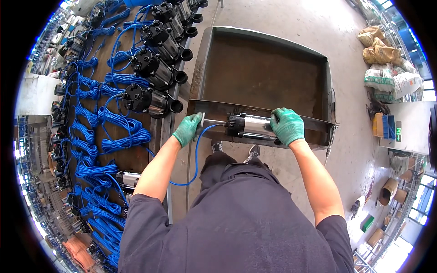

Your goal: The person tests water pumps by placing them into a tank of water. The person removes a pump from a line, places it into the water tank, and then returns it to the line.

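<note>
A pump (pixel 252 129) with a shiny steel body and a black end cap lies on its side at the near end of the metal tank (pixel 268 32). My right hand (pixel 287 127), in a green glove, is closed round its right end. From the black cap a thin metal rod (pixel 215 121) with a short crosspiece reaches left, and my gloved left hand (pixel 186 129) grips that crosspiece. Whether the rod is part of the pump or a separate tool I cannot tell. A blue cable (pixel 196 159) curves from the pump down to the left, passing by my left forearm.
On the left, a long bench (pixel 107 157) carries coiled blue cables (pixel 120 132) and a row of similar pumps (pixel 148 100). Dark, brownish content (pixel 268 73) shows inside the tank. Sacks (pixel 380 52) and a blue bin (pixel 388 126) stand at the right.
</note>
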Demonstrator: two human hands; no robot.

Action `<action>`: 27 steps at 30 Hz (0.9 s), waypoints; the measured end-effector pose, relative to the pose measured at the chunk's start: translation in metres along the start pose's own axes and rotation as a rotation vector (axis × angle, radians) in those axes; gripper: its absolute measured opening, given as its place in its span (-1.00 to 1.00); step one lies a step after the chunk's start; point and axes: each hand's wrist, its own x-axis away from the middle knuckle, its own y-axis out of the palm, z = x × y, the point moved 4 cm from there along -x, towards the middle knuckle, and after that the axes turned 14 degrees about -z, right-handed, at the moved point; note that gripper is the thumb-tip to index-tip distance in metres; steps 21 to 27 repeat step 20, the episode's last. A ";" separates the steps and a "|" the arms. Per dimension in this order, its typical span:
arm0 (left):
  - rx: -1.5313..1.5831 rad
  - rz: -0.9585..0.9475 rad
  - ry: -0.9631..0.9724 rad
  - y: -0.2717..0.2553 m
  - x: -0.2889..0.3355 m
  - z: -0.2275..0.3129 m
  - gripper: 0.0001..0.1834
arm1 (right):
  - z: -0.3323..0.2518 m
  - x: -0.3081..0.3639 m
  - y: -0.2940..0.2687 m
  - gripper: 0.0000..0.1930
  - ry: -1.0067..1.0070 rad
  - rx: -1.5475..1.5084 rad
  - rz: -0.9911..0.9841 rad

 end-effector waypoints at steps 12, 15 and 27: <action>0.215 0.361 -0.157 -0.014 -0.008 0.011 -0.55 | 0.003 0.003 -0.002 -0.81 0.018 -0.034 0.011; -0.265 0.311 0.089 0.019 0.001 0.023 -0.63 | 0.002 0.000 -0.004 -0.74 -0.008 -0.172 -0.025; -0.785 0.233 0.171 0.100 0.013 0.047 -0.23 | 0.072 0.006 0.011 -0.70 0.132 -1.263 0.094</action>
